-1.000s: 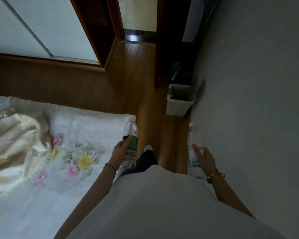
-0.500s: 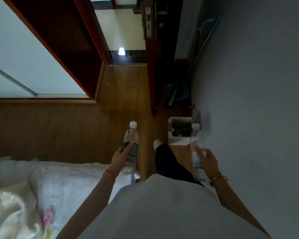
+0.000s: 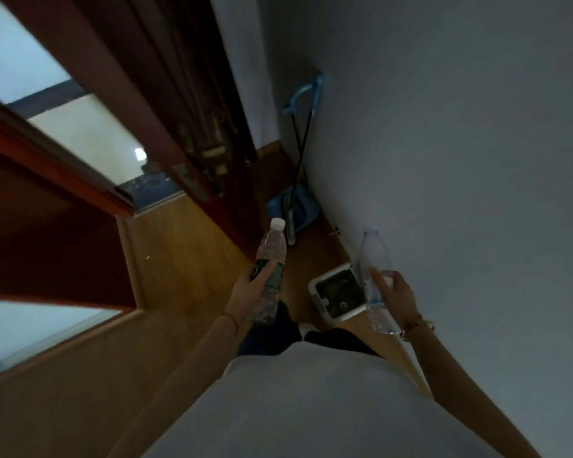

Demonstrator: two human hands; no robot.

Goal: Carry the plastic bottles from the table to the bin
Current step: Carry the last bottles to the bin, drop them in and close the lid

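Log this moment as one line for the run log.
left hand: holds green-label bottle | right hand: holds clear bottle | bin: open, on floor between hands

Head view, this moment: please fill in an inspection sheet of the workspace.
Surface: wooden floor, bare where visible.
Job's things: green-label bottle and clear bottle, both capped and carried; white bin open, by the wall, holding dark contents.
Clutter: blue dustpan with its long handle leaning at the wall.
Hands: left hand grips the green-label bottle; right hand grips the clear bottle.
Cables: nothing seen.
Surroundings: grey wall, dark red door.
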